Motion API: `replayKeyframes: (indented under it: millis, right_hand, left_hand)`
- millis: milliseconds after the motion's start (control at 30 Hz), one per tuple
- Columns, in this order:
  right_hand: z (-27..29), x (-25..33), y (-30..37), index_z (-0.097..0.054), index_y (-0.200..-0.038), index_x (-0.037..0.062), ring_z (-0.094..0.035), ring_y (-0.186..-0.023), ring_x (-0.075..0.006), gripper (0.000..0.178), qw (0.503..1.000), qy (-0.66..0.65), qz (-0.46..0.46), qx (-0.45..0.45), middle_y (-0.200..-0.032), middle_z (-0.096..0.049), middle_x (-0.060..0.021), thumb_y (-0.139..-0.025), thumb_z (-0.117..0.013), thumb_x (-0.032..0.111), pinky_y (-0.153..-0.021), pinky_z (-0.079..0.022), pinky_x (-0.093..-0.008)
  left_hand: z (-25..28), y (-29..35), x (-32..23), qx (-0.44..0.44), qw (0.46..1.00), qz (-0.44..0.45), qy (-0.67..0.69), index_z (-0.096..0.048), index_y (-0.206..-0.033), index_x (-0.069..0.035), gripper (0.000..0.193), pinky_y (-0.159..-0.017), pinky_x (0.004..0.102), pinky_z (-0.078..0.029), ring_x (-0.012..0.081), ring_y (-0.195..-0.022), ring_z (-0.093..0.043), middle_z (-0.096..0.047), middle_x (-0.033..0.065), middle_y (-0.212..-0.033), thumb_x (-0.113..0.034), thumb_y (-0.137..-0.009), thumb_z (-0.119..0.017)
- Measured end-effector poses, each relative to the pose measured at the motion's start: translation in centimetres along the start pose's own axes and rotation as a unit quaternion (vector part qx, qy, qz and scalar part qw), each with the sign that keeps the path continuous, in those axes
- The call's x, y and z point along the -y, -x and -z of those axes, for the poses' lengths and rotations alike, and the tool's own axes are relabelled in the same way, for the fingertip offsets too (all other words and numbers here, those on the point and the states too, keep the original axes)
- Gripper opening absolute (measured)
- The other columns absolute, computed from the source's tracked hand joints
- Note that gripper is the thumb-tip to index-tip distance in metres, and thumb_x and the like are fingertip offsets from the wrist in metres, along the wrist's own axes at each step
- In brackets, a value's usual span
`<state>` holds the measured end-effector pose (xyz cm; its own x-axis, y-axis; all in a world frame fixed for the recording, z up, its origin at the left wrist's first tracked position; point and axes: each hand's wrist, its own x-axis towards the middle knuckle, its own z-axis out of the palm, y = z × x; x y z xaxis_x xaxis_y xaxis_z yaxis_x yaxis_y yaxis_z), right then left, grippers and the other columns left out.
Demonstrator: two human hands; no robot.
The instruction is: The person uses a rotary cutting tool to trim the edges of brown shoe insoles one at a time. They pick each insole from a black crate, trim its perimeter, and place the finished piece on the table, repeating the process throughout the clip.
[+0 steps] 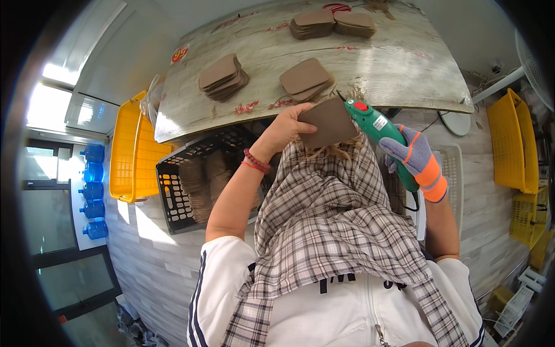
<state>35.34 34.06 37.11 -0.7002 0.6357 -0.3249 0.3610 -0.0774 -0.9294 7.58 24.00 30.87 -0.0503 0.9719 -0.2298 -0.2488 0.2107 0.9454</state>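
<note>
Pinched by one side in my bare left hand [284, 133] is a flat brown pad [332, 122] with rounded corners, held above my lap at the table's front edge. My right hand [417, 157], in a grey and orange glove, wraps round a green handheld electric tool [370, 120] with a red button and a cord. The tool's dark, thin tip is by the pad's upper right corner; whether they touch I cannot tell. Thin brown offcut strips [330, 151] lie on the checked apron [324, 202] below the pad. Just beyond my hands sits a stack of similar pads [305, 76].
The table [393, 75] also bears a pad stack at left [221, 75] and two at the back [312, 22]. A black crate [167, 199] of brown pieces stands lower left, beside a yellow basket [124, 156]. More yellow baskets [511, 141] and a white fan [503, 81] are at right.
</note>
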Motion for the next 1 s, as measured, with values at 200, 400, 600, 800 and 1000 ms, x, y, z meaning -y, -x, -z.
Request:
replayKeyframes:
  millis: [200, 400, 600, 800, 1000]
  right_hand:
    - [-0.4, 0.4, 0.4, -0.059, -0.095, -0.0005, -0.052, -0.049, -0.0065, 0.034, 1.000, 0.004, -0.015, -0.001, -0.060, -0.055, -0.0006, -0.080, -0.071, 0.028, -0.045, -0.042, -0.0212]
    - [-0.7, 0.2, 0.3, -0.060, -0.098, -0.0008, -0.052, -0.050, -0.0066, 0.037, 0.999, 0.007, -0.031, 0.026, -0.064, -0.056, -0.0010, -0.080, -0.072, 0.029, -0.047, -0.043, -0.0220]
    - [-1.1, -0.5, -0.1, -0.060, -0.099, -0.0004, -0.052, -0.051, -0.0064, 0.037, 0.999, 0.028, -0.021, 0.034, -0.065, -0.056, -0.0011, -0.080, -0.072, 0.029, -0.047, -0.042, -0.0220]
    - [-1.6, -0.5, -0.6, -0.060, -0.098, -0.0001, -0.051, -0.049, -0.0068, 0.036, 0.998, 0.012, -0.035, 0.052, -0.064, -0.056, -0.0017, -0.079, -0.073, 0.028, -0.045, -0.042, -0.0219]
    - [-2.2, -0.4, -1.1, -0.060, -0.097, -0.0001, -0.049, -0.047, -0.0064, 0.035, 0.998, 0.012, -0.029, 0.051, -0.062, -0.055, -0.0011, -0.079, -0.073, 0.027, -0.044, -0.041, -0.0214]
  left_hand:
    - [1.9, 0.7, 0.2, -0.129, 0.985, -0.091, -0.066, -0.056, -0.094, -0.003, 0.026, -0.074, 0.0232, -0.049, 0.0085, -0.081, -0.059, -0.064, 0.0029, -0.091, 0.007, -0.073, -0.066]
    - [2.6, 0.8, -0.3, -0.148, 0.980, -0.124, 0.045, -0.060, -0.093, -0.003, 0.021, -0.069, 0.0222, -0.050, 0.0089, -0.074, -0.061, -0.065, 0.0024, -0.084, 0.002, -0.075, -0.069]
    - [2.2, 0.9, -0.8, -0.130, 0.985, -0.109, 0.013, -0.062, -0.094, -0.001, 0.019, -0.068, 0.0222, -0.051, 0.0094, -0.072, -0.061, -0.065, 0.0028, -0.083, 0.002, -0.076, -0.067]
    - [1.7, 0.6, -0.7, -0.087, 0.992, -0.084, -0.038, -0.062, -0.095, -0.001, 0.020, -0.069, 0.0221, -0.049, 0.0090, -0.074, -0.060, -0.065, 0.0024, -0.083, 0.002, -0.076, -0.067]
    - [1.1, 0.7, -1.2, -0.051, 0.993, -0.049, -0.098, -0.062, -0.096, -0.002, 0.021, -0.070, 0.0215, -0.048, 0.0074, -0.075, -0.059, -0.064, 0.0010, -0.084, -0.001, -0.076, -0.068]
